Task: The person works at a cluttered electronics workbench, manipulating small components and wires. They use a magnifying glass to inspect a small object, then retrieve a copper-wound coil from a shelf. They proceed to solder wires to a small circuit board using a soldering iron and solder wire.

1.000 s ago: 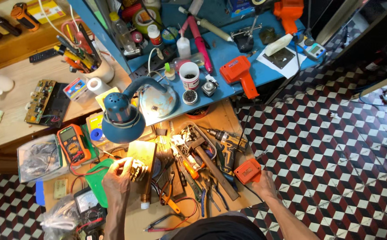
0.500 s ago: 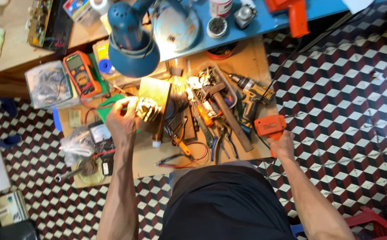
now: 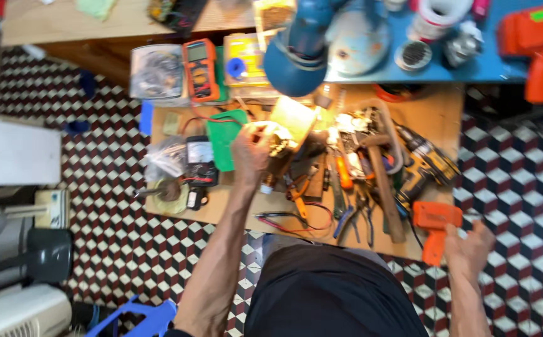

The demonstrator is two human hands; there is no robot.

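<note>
While left hand [image 3: 251,151] grips circuit board [image 3: 287,128] | right hand [image 3: 468,249] clasps orange soldering gun [image 3: 434,226]

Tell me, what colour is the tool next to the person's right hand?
The gun-shaped tool is orange, seen in the head view, right beside the right hand.

A single head-worn camera looks almost straight down from above the person's own dark-shirted torso, taking in a low wooden work board [image 3: 446,118] crowded with tools and, beyond it along the top edge, a blue table [image 3: 471,68] and a blue lamp [image 3: 296,56]. The view sits at arm's length, so both forearms run up from the bottom edge to the left hand [image 3: 251,150] and the right hand [image 3: 468,249], with the chequered floor [image 3: 521,187] filling either side. No second view exists, so nothing is shared between cameras.
</note>
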